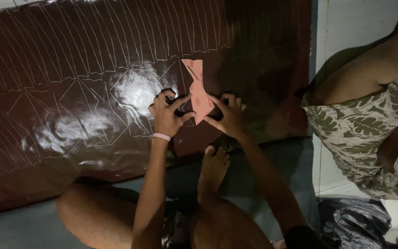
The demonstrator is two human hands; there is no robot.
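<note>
A pink cardboard template [199,90] with an angular, pointed outline lies flat on a large sheet of glossy dark brown material [70,69]. My left hand [167,115] presses down at the template's lower left edge, fingers bent; whether it holds a marker I cannot tell. On the template's lower right edge, my right hand [229,115] rests with fingertips spread. White traced outlines of repeated shapes cover the sheet to the left and above. A pink band circles my left wrist.
My bare foot [213,168] and knees sit at the sheet's near edge on a grey-blue floor [14,230]. Another person in a leaf-patterned garment [360,129] sits at the right. A crumpled dark plastic bag [353,221] lies at the lower right.
</note>
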